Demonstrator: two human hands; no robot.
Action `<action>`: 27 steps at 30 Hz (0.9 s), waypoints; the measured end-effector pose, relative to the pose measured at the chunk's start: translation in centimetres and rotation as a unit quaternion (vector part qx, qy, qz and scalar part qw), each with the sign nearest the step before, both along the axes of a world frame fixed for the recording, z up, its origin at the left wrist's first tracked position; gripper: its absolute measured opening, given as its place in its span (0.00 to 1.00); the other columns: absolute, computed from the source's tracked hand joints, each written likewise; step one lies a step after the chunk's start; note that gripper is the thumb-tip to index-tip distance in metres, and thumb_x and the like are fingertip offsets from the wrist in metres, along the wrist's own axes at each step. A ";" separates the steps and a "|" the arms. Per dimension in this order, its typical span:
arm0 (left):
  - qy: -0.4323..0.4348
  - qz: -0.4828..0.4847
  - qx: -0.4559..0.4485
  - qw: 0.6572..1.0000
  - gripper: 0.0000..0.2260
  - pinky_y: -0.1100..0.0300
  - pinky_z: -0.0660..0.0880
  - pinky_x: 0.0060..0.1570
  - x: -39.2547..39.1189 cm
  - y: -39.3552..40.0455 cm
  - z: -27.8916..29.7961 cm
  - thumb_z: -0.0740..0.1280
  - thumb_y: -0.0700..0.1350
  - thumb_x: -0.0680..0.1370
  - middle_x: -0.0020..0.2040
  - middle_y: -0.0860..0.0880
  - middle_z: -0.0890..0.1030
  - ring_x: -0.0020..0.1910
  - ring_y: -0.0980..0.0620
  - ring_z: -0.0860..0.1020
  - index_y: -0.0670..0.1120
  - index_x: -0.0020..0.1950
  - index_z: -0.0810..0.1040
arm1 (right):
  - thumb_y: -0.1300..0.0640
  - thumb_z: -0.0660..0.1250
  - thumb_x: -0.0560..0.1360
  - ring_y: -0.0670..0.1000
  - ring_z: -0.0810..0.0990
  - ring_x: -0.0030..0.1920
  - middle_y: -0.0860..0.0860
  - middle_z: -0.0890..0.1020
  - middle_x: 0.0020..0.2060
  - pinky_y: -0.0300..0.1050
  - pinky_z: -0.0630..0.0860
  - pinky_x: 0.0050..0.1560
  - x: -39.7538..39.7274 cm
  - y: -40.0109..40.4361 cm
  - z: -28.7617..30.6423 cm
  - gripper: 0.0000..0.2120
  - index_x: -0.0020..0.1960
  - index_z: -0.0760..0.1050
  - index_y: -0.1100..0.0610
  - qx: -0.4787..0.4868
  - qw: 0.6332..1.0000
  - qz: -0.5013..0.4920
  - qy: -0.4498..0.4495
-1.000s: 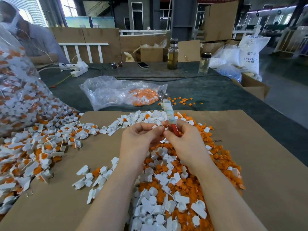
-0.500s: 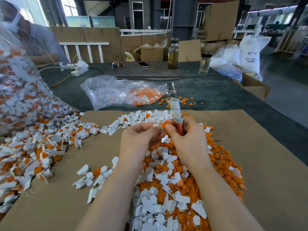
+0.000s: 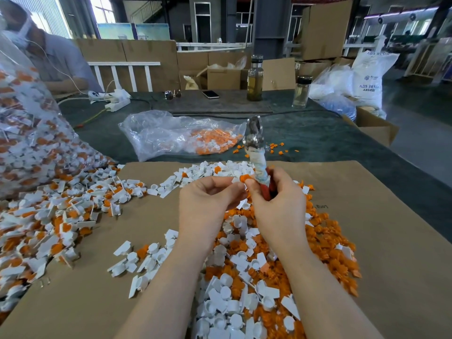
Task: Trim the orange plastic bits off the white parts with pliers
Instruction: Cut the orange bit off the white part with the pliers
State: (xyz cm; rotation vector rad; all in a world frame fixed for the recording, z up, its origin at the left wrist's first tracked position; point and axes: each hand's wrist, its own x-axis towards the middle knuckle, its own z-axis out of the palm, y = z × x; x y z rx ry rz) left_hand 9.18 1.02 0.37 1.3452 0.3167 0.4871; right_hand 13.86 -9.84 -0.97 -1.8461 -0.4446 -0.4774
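My right hand (image 3: 276,204) grips the pliers (image 3: 258,152) by their red, cloth-wrapped handles, steel jaws pointing up and away. Its thumb and forefinger pinch an orange bit (image 3: 244,178). My left hand (image 3: 208,201) holds a small white part (image 3: 238,183) by its fingertips, right against the orange bit. Under both hands lies a mixed pile of white parts and orange bits (image 3: 256,277) on brown cardboard (image 3: 379,253). An untrimmed heap of white-and-orange parts (image 3: 49,216) spreads at the left.
A large clear bag of untrimmed parts (image 3: 27,133) looms at the left. A smaller plastic bag with orange pieces (image 3: 181,135) lies beyond the cardboard. Two bottles (image 3: 254,78), a phone (image 3: 210,94) and a power strip (image 3: 115,101) sit at the back. A person (image 3: 49,57) sits far left.
Both hands stay together above the pile. The pliers have tilted a little to the right, and the orange bit now shows between the fingertips.
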 end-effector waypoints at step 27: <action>0.010 0.075 0.069 0.995 0.02 0.66 0.80 0.38 0.2 0.4 -0.4 0.76 0.40 0.73 0.37 0.48 0.86 0.38 0.53 0.86 0.44 0.43 0.84 | 0.56 0.69 0.76 0.38 0.80 0.45 0.42 0.83 0.42 0.28 0.74 0.41 0.8 -0.8 0.2 0.06 0.50 0.78 0.46 -0.020 0.988 0.122 0.094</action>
